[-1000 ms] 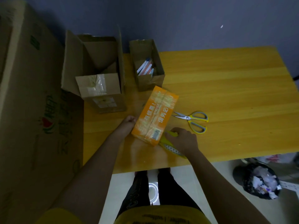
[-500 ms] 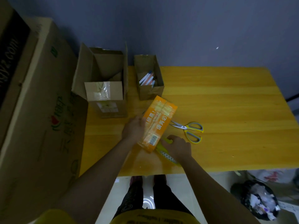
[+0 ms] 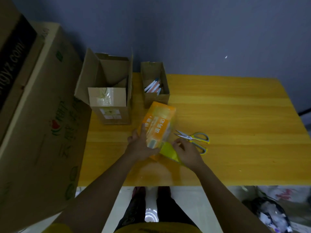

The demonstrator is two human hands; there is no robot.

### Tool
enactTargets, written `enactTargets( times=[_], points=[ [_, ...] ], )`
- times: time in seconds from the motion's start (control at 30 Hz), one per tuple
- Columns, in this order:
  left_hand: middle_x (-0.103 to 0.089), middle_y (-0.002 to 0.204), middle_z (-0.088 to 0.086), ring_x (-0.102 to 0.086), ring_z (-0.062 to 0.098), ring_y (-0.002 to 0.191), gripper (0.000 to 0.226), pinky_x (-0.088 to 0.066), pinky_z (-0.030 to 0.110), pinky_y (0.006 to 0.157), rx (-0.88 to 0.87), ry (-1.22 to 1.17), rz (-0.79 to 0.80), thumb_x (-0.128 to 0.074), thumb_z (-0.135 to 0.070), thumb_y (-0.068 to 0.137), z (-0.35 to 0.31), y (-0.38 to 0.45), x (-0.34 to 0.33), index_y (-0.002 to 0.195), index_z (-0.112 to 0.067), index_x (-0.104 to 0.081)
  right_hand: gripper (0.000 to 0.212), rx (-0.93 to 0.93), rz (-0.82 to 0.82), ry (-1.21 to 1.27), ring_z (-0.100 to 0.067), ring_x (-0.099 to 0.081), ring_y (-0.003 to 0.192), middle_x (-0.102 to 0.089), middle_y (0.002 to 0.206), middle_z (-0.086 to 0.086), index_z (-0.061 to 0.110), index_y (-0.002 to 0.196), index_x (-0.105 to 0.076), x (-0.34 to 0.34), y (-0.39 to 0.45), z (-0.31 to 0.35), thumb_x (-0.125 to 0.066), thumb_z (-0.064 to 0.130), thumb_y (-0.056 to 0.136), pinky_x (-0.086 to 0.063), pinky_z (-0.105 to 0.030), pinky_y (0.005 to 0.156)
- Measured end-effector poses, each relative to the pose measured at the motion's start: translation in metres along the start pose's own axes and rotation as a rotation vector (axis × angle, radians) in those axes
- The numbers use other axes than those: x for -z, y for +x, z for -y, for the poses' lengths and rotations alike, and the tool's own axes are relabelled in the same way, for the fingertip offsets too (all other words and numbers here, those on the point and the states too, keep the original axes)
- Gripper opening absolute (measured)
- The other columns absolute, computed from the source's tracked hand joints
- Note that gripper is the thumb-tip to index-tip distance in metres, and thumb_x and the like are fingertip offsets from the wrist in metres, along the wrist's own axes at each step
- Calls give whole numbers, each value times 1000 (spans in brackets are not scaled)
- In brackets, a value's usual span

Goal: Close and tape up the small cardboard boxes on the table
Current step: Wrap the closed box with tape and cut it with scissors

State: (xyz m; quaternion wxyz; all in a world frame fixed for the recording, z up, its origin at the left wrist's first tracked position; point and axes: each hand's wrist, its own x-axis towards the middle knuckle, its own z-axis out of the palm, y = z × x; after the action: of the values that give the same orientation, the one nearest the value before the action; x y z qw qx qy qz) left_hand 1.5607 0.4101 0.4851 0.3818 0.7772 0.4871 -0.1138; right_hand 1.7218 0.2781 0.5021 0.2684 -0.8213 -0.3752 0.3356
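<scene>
From the head camera I see my left hand (image 3: pixel 140 147) gripping the orange box (image 3: pixel 157 127), fingers curled round its near end, the box tilted and blurred above the tabletop (image 3: pixel 235 118) near the middle of the front edge. My right hand (image 3: pixel 186 152) sits just beside the box's near right corner, fingers bent around a yellow-green tape roll (image 3: pixel 168 151) that touches the box; I cannot tell how tightly they close on it.

Yellow-handled scissors (image 3: pixel 193 137) lie flat on the tabletop just right of my right hand, blades pointing left towards the box.

At the back left corner of the tabletop stands an open cardboard box (image 3: pixel 110 101), flaps up, with shiny tape on its front flap and a label on its front wall. Beside it to the right, along the back edge, a narrower open box (image 3: pixel 154 84) holds pens (image 3: pixel 153 86). The orange box's far end lies just in front of this pen box.

A large printed carton (image 3: pixel 38 115) stands off the table's left edge. A dark rubbish bag (image 3: pixel 271 216) sits on the floor below the front right corner.
</scene>
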Motion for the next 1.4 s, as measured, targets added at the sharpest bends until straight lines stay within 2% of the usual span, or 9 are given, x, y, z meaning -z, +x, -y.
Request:
enactTargets(
  times=[0.37,0.5,0.57,0.67,0.8,0.9,1.0,1.17,1.4],
  points=[
    [3,161,-4,-10,25,147,127,-22,53,116,146,-790,151,-64,-79,59,40,-4,14,149,-40,17,26,263,121,96,-5,-57,94,-62,97,15,30,90,-64,32,39,96,-76,48,75,-45,-22,74],
    [11,161,-4,1,23,148,95,-7,51,119,18,-441,96,-46,-70,85,46,-14,18,150,-34,13,46,372,103,-337,-18,-59,93,-66,110,3,26,102,-66,18,47,120,-64,65,78,-44,-31,68],
    [10,160,-3,7,20,148,84,-3,46,119,-221,-123,-166,-39,-64,91,49,-21,25,152,-28,6,53,411,94,-400,-22,-61,97,-67,107,-1,24,106,-67,10,45,125,-59,68,79,-40,-29,62],
    [-2,160,-4,-1,20,148,89,-13,44,119,-463,3,-177,-49,-63,85,46,-25,35,151,-25,-5,54,456,127,-366,-19,-61,100,-68,110,1,24,110,-67,10,47,127,-56,68,81,-42,-29,64],
    [-34,145,5,-33,27,131,92,-34,41,102,-311,-100,-251,-77,-51,73,36,-14,34,145,-15,-32,51,341,303,-126,-17,-62,93,-67,99,-1,18,92,-68,21,51,122,-69,65,72,-48,-36,74],
    [-23,147,2,-22,25,131,97,-30,44,104,-253,-121,-205,-80,-51,69,35,-4,31,147,-22,-30,56,246,348,134,-17,-61,73,-62,80,-16,7,76,-67,23,50,116,-72,61,65,-45,-36,64],
    [-12,154,-5,-15,25,137,102,-24,46,108,-257,-166,-170,-80,-56,65,46,3,29,148,-29,-28,26,232,391,261,1,-56,63,-58,63,12,23,61,-65,25,53,111,-75,42,76,-40,-15,59],
    [-14,158,-2,-17,31,142,105,-27,56,109,-243,-436,-124,-68,-86,39,56,-1,24,125,-68,-11,23,279,475,150,-4,-56,66,-59,66,12,20,70,-69,9,54,120,-76,39,78,-41,-21,61],
    [8,155,-20,-10,22,147,112,-20,54,114,-312,-191,-114,-48,-94,52,67,3,26,147,-46,-12,34,225,321,23,-2,-57,59,-61,58,10,28,53,-64,28,55,117,-74,51,77,-43,-27,55]
  ],
)
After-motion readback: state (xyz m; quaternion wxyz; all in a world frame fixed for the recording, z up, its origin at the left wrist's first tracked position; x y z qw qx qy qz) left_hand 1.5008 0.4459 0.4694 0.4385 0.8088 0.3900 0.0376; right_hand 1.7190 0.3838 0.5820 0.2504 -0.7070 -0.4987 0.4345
